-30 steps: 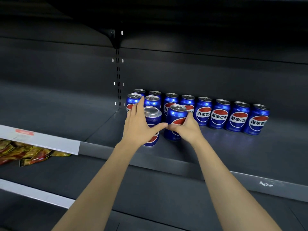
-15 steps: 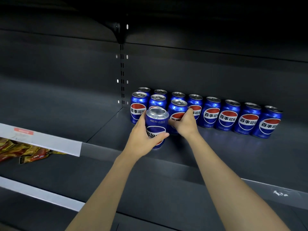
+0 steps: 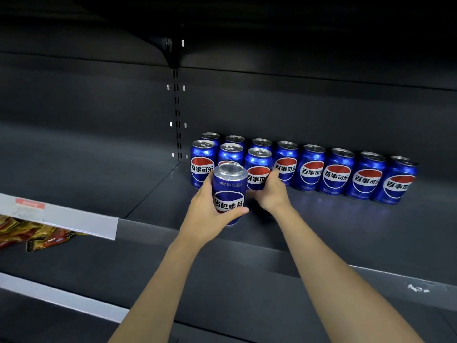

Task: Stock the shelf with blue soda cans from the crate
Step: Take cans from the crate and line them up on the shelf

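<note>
The can (image 3: 228, 194) in the left hand (image 3: 210, 214) is upside down, logo flipped, fingers and thumb wrapped round it, held just above the shelf (image 3: 321, 226). Right beside it, the right hand (image 3: 270, 191) curls around the front can (image 3: 258, 169) of the second row, which stands upright on the shelf. The row of cans (image 3: 346, 174) runs off past the right hand along the back. Snack packets (image 3: 32, 233) sit way off left of the left hand, one level down.
</note>
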Demonstrator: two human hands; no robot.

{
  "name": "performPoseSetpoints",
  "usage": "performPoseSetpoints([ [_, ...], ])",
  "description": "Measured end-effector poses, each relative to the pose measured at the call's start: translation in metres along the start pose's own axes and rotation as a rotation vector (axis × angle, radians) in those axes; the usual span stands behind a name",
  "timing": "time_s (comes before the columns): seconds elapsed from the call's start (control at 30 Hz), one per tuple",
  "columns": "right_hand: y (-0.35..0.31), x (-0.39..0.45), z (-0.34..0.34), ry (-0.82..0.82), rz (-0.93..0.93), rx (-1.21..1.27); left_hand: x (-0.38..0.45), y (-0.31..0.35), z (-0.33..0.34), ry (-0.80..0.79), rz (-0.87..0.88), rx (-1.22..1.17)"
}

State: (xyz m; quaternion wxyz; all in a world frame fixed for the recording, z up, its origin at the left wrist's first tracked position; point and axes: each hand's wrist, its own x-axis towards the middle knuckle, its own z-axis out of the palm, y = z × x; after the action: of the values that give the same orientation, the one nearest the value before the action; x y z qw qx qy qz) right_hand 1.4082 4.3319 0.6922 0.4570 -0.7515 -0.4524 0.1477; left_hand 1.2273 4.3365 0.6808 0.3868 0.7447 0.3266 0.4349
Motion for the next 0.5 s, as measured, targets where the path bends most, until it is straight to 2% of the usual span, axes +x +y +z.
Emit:
performPoseSetpoints([
  [0.2,-0.002,0.0,0.002,0.034,0.006,-0.044,0.001,0.001,0.001,0.004,-0.019,0.026],
  [0.33,-0.002,-0.007,0.0,0.032,0.005,0.018,0.0,0.003,0.0,0.002,-0.04,0.046],
  [0.5,-0.011,-0.025,-0.018,0.135,0.014,0.034,0.004,0.007,0.0,0.044,-0.09,0.115],
])
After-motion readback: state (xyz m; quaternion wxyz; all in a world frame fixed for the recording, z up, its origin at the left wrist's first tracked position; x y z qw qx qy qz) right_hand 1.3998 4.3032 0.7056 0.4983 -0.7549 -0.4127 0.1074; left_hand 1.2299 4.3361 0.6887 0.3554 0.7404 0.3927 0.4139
